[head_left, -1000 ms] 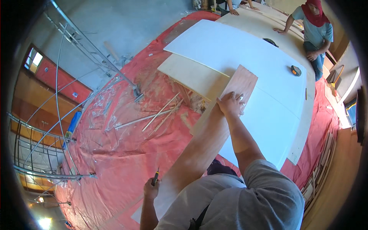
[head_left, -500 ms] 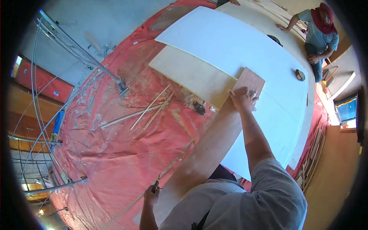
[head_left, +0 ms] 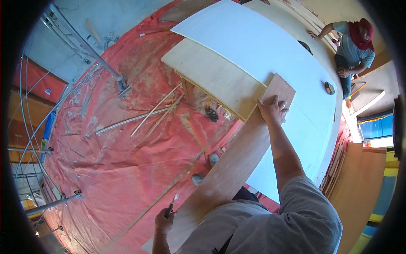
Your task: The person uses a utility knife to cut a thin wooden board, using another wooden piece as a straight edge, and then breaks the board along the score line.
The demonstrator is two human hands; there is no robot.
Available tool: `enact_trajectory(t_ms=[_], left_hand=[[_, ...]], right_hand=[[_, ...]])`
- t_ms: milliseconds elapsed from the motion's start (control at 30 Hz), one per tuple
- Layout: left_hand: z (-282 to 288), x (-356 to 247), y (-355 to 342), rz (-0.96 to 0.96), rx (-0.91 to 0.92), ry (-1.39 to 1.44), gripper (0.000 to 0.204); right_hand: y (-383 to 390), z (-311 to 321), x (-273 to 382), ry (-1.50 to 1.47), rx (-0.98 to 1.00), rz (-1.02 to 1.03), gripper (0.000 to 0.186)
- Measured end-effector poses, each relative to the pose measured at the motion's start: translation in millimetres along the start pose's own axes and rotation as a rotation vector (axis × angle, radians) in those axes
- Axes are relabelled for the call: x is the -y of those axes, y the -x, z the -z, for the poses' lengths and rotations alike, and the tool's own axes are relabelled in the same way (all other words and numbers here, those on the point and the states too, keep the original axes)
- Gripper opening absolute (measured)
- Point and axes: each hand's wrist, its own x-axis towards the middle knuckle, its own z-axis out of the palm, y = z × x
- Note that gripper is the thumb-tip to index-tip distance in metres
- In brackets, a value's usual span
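Note:
A long, narrow strip of brown plywood [head_left: 230,163] runs from beside my body up over the worktop. My right hand [head_left: 274,111] spans its far end, thumb toward the left edge and fingers bent over the face. Down at the lower left, my left hand [head_left: 164,221] is closed round a utility knife [head_left: 169,209], whose tip points up and away beside the strip's near end. Under the strip's far end lie a large white sheet [head_left: 237,40] and a pale wooden panel [head_left: 211,74].
An orange-and-black tape measure [head_left: 329,87] rests on the white sheet. A co-worker [head_left: 354,53] crouches at the far right, one hand on the worktop. Thin wood sticks [head_left: 154,112] lie on the red floor sheeting [head_left: 122,169]. Metal scaffolding [head_left: 86,46] stands at left.
The view has shifted slightly. My left hand has turned the knife up and away from the plywood edge, so its tip now shows. My right hand stays on the strip's far end.

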Motion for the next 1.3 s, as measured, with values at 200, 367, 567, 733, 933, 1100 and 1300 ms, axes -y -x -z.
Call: enact_trajectory(t_ms=[200,367,567,733,933,1100,1300], left_hand=[[-1.4,6.2,5.7,-0.061,-0.007,-0.008,0.033],[2.9,-4.9,8.7,-0.029,-0.002,-0.001,0.031],[6.4,-9.6,9.4,-0.044,0.018,0.007,0.031],[1.9,9.2,2.0,-0.127,0.023,-0.032,0.032],[3.8,8.0,-1.7,-0.109,0.089,-0.045,0.035],[6.6,5.6,0.1,-0.077,0.104,-0.031,0.036],[10.6,2.8,-1.0,-0.094,0.137,-0.088,0.038]], right_hand=[[-1.7,-6.6,-1.1,0.013,-0.011,0.016,0.110],[-2.7,-6.9,-0.6,0.013,-0.025,0.014,0.108],[-3.5,-9.2,-2.1,0.019,-0.034,0.020,0.106],[-1.7,-9.1,-1.5,0.030,-0.041,0.033,0.106],[-7.8,-12.3,-4.9,0.041,-0.032,0.024,0.106],[-2.7,-11.4,-3.5,0.046,-0.034,0.042,0.106],[-10.6,-12.4,-4.7,0.063,-0.039,0.065,0.106]])
